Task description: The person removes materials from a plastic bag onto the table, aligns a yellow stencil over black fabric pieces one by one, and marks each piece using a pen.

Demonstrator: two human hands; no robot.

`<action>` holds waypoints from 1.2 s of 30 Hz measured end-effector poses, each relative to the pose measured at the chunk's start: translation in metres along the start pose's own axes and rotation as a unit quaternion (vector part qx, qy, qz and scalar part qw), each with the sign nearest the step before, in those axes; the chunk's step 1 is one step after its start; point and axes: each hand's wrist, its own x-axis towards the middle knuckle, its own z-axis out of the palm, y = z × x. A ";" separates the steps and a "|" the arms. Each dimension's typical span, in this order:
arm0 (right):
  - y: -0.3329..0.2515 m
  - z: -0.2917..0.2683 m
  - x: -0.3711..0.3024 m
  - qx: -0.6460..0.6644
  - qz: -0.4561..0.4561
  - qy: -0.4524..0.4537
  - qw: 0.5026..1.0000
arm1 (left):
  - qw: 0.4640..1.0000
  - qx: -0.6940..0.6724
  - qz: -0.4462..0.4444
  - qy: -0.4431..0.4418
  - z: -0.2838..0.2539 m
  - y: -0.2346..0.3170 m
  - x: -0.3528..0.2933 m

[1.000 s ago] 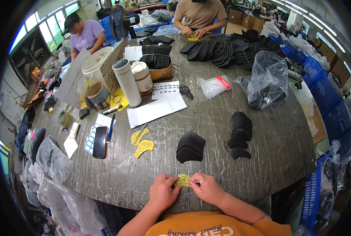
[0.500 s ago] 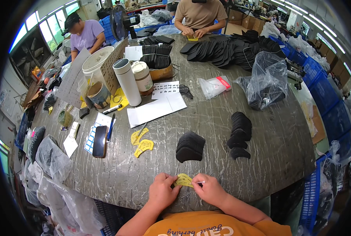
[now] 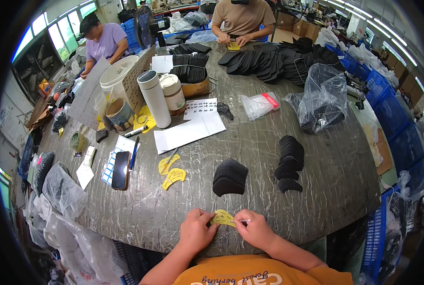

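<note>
A curved yellow template (image 3: 224, 217) with slots cut in it lies at the near edge of the table. My left hand (image 3: 196, 230) pinches its left end between thumb and fingers. At the template's right end, my right hand (image 3: 254, 229) is closed on a slim pen-like tool (image 3: 244, 220), mostly hidden by the fingers. What lies under the template, if anything, I cannot make out. Just beyond my hands stands a fanned stack of black curved pieces (image 3: 229, 177). To its right is a longer row of similar black pieces (image 3: 291, 156).
More yellow templates (image 3: 175, 176) lie to the left, near a phone (image 3: 120, 170). Farther back are white paper (image 3: 189, 133), a white flask (image 3: 154, 99), a clear bag (image 3: 322, 99) and heaped black pieces (image 3: 264, 64). Two co-workers sit across the table, one holding a yellow piece (image 3: 233, 46).
My right hand has shifted slightly along the template's right end. My left hand and the template stay in place. The far co-worker's yellow piece is tilted differently.
</note>
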 end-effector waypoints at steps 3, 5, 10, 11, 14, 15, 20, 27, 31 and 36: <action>-0.002 -0.002 0.000 -0.010 -0.008 -0.003 1.000 | 1.000 0.001 -0.014 -0.003 -0.001 0.001 0.000; 0.000 -0.003 -0.002 -0.023 -0.015 -0.002 1.000 | 1.000 -0.002 -0.006 0.001 -0.001 0.000 0.000; -0.004 -0.005 0.001 -0.014 -0.032 -0.004 0.999 | 1.000 0.000 -0.003 0.003 0.000 -0.001 0.000; -0.005 -0.004 0.003 -0.007 -0.054 -0.005 0.999 | 1.000 0.002 -0.002 0.005 0.000 -0.001 0.000; -0.010 0.004 0.015 0.027 -0.043 -0.068 0.996 | 1.000 -0.004 -0.012 -0.003 0.000 0.000 0.000; -0.011 0.006 0.020 0.028 -0.044 -0.068 0.996 | 1.000 -0.003 -0.013 -0.002 0.000 0.000 0.000; -0.003 0.014 0.032 -0.015 -0.079 -0.134 0.988 | 1.000 -0.010 -0.007 0.005 0.001 0.000 0.000; -0.003 0.015 0.038 -0.018 -0.092 -0.149 0.984 | 1.000 -0.013 -0.009 0.005 0.001 -0.002 0.000; -0.002 0.019 0.039 -0.035 -0.081 -0.134 0.987 | 1.000 -0.014 -0.013 0.001 0.001 -0.002 0.000; 0.000 0.022 0.039 -0.017 -0.055 -0.099 0.993 | 1.000 -0.013 -0.012 -0.005 -0.002 0.000 0.001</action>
